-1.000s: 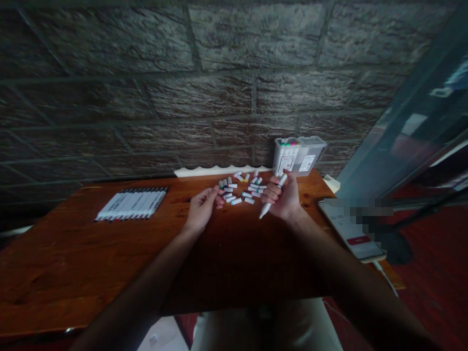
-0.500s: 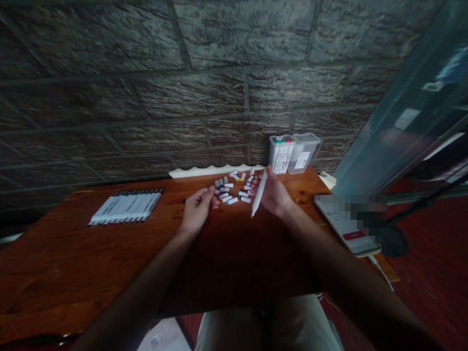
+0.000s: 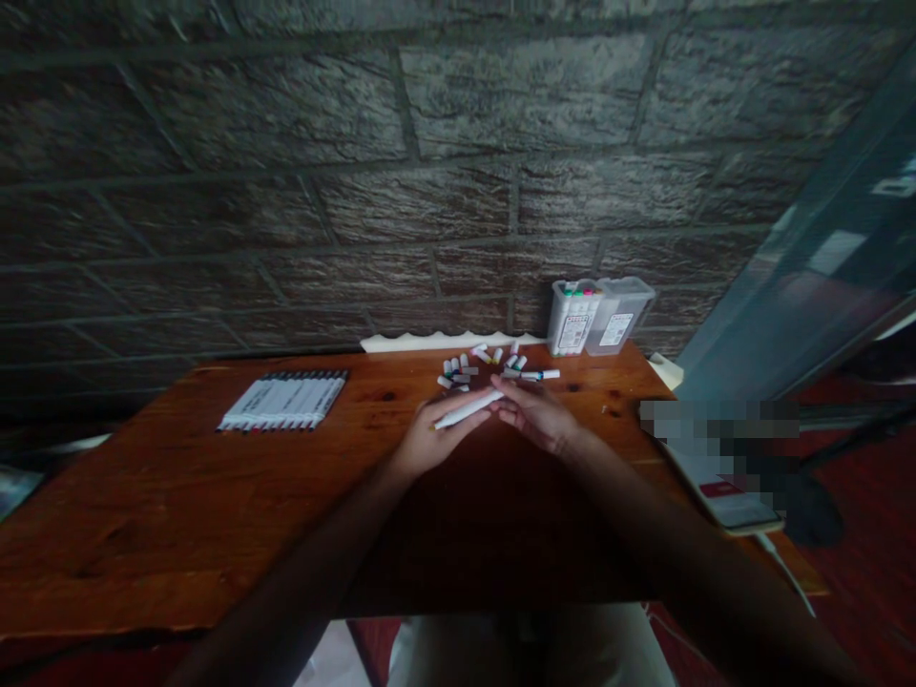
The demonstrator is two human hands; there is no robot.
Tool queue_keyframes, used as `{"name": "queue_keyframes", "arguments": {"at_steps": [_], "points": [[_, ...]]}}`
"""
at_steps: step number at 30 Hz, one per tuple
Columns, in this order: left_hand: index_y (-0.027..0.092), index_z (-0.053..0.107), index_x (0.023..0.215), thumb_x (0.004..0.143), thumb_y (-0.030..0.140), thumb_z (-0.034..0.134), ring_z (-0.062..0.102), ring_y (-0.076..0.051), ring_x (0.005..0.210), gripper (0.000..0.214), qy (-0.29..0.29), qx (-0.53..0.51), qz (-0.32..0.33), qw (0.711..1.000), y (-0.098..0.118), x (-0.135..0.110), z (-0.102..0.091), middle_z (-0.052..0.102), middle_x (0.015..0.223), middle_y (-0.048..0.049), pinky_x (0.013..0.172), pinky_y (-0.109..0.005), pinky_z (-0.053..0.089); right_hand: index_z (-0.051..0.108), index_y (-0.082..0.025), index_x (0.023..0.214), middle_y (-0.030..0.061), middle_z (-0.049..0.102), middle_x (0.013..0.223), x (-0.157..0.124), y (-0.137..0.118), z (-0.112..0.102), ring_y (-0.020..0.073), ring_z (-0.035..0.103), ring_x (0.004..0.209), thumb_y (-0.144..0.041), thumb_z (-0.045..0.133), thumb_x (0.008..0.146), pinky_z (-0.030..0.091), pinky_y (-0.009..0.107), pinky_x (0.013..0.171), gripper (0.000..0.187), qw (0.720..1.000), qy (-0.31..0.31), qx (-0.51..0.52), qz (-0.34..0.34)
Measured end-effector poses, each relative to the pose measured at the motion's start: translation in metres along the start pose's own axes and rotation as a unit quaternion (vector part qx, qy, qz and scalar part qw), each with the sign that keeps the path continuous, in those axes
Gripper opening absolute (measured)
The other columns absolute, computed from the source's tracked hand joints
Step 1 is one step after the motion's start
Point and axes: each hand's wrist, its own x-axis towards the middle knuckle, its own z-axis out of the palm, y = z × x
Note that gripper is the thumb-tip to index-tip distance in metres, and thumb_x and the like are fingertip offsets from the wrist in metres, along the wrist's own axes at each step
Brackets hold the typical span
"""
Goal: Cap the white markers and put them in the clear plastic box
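A white marker (image 3: pixel 467 409) lies slantwise between my two hands, its near-left tip bare and yellowish brown. My left hand (image 3: pixel 424 441) is closed around its lower part, with the thumb along the side. At the upper right end, my right hand (image 3: pixel 535 417) has its fingertips pinched on the marker; whether a cap is between those fingers is hidden. Just beyond the hands, several short white marker caps (image 3: pixel 497 356) with coloured ends are scattered on the wooden table (image 3: pixel 301 515). The hands cover some of them.
A row of white markers (image 3: pixel 286 401) lies side by side at the left. Against the brick wall (image 3: pixel 458 191) stand a clear case with upright markers (image 3: pixel 571 324) and another clear plastic case (image 3: pixel 616 320). A phone (image 3: pixel 737 506) with a cable rests at the right edge.
My left hand has moved right and now grips the marker that only my right hand held before. The marker has turned to a flatter slant. The view has shifted slightly.
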Motion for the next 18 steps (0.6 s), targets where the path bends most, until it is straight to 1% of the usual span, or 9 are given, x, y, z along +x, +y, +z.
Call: {"name": "queue_keyframes", "arguments": {"at_steps": [2, 4, 7, 9, 11, 12, 13, 15, 18], "points": [[0.019, 0.074, 0.102, 0.077, 0.033, 0.07, 0.065, -0.023, 0.1, 0.029, 0.022, -0.017, -0.015, 1.0, 0.001, 0.001, 0.001, 0.072, 0.108, -0.0089, 0.094, -0.034, 0.048, 0.069, -0.018, 0.082, 0.0001, 0.071, 0.077, -0.001, 0.004, 0.002, 0.0071, 0.063, 0.064, -0.033, 0.082, 0.067, 0.051, 0.016, 0.057, 0.024, 1.0, -0.014, -0.022, -0.001], [0.017, 0.074, 0.093, 0.077, 0.037, 0.07, 0.067, -0.021, 0.088, 0.026, 0.063, -0.034, -0.034, 0.997, -0.001, 0.003, -0.001, 0.073, 0.096, -0.0081, 0.084, -0.032, 0.051, 0.07, -0.019, 0.084, 0.0016, 0.071, 0.08, 0.0, 0.005, 0.0, 0.0078, 0.061, 0.059, -0.04, 0.078, 0.07, 0.047, 0.017, 0.051, 0.027, 0.995, -0.009, -0.094, -0.029], [0.015, 0.067, 0.075, 0.08, 0.047, 0.064, 0.063, -0.016, 0.068, 0.032, 0.181, -0.088, -0.07, 0.977, -0.008, 0.011, -0.01, 0.068, 0.073, -0.0039, 0.068, -0.027, 0.051, 0.071, -0.019, 0.08, 0.0025, 0.071, 0.078, 0.006, 0.003, -0.011, 0.009, 0.055, 0.052, -0.047, 0.071, 0.075, 0.041, 0.02, 0.045, 0.029, 0.969, 0.042, -0.221, -0.104], [0.016, 0.061, 0.072, 0.082, 0.053, 0.058, 0.063, -0.015, 0.066, 0.039, 0.261, -0.154, -0.099, 0.948, -0.013, 0.017, -0.02, 0.065, 0.071, -0.0026, 0.065, -0.027, 0.051, 0.071, -0.02, 0.078, 0.0022, 0.07, 0.078, 0.009, 0.001, -0.02, 0.0115, 0.057, 0.057, -0.044, 0.069, 0.077, 0.044, 0.024, 0.053, 0.024, 0.924, 0.089, -0.32, -0.188], [0.016, 0.056, 0.075, 0.081, 0.057, 0.057, 0.065, -0.016, 0.068, 0.042, 0.304, -0.217, -0.131, 0.918, -0.015, 0.022, -0.029, 0.066, 0.077, -0.0032, 0.066, -0.029, 0.052, 0.072, -0.022, 0.081, 0.003, 0.071, 0.083, 0.011, -0.001, -0.027, 0.0154, 0.061, 0.068, -0.037, 0.07, 0.076, 0.048, 0.028, 0.067, 0.015, 0.85, 0.114, -0.438, -0.269], [0.016, 0.055, 0.077, 0.08, 0.058, 0.058, 0.065, -0.016, 0.069, 0.042, 0.311, -0.241, -0.145, 0.908, -0.016, 0.024, -0.032, 0.066, 0.079, -0.0034, 0.067, -0.03, 0.053, 0.073, -0.023, 0.083, 0.0035, 0.072, 0.087, 0.012, -0.001, -0.029, 0.017, 0.062, 0.073, -0.033, 0.07, 0.076, 0.048, 0.03, 0.073, 0.013, 0.81, 0.112, -0.496, -0.292], [0.016, 0.054, 0.079, 0.079, 0.057, 0.059, 0.066, -0.015, 0.068, 0.041, 0.312, -0.258, -0.157, 0.901, -0.017, 0.025, -0.035, 0.066, 0.079, -0.0031, 0.067, -0.03, 0.053, 0.073, -0.024, 0.085, 0.0037, 0.072, 0.091, 0.012, 0.0, -0.03, 0.0181, 0.063, 0.077, -0.03, 0.07, 0.076, 0.048, 0.031, 0.077, 0.011, 0.779, 0.101, -0.543, -0.297], [0.016, 0.054, 0.082, 0.077, 0.053, 0.063, 0.064, -0.014, 0.065, 0.038, 0.308, -0.281, -0.167, 0.894, -0.018, 0.026, -0.036, 0.063, 0.073, -0.001, 0.067, -0.03, 0.053, 0.073, -0.025, 0.087, 0.0039, 0.071, 0.096, 0.013, 0.003, -0.03, 0.0188, 0.063, 0.082, -0.025, 0.067, 0.078, 0.048, 0.031, 0.081, 0.011, 0.732, 0.07, -0.617, -0.28], [0.016, 0.053, 0.086, 0.077, 0.047, 0.064, 0.057, -0.01, 0.053, 0.033, 0.294, -0.286, -0.16, 0.898, -0.023, 0.026, -0.033, 0.054, 0.06, 0.0045, 0.055, -0.024, 0.049, 0.072, -0.024, 0.091, 0.0042, 0.07, 0.1, 0.017, 0.008, -0.03, 0.0181, 0.064, 0.087, -0.017, 0.06, 0.082, 0.048, 0.03, 0.084, 0.016, 0.694, 0.066, -0.673, -0.247]]}}
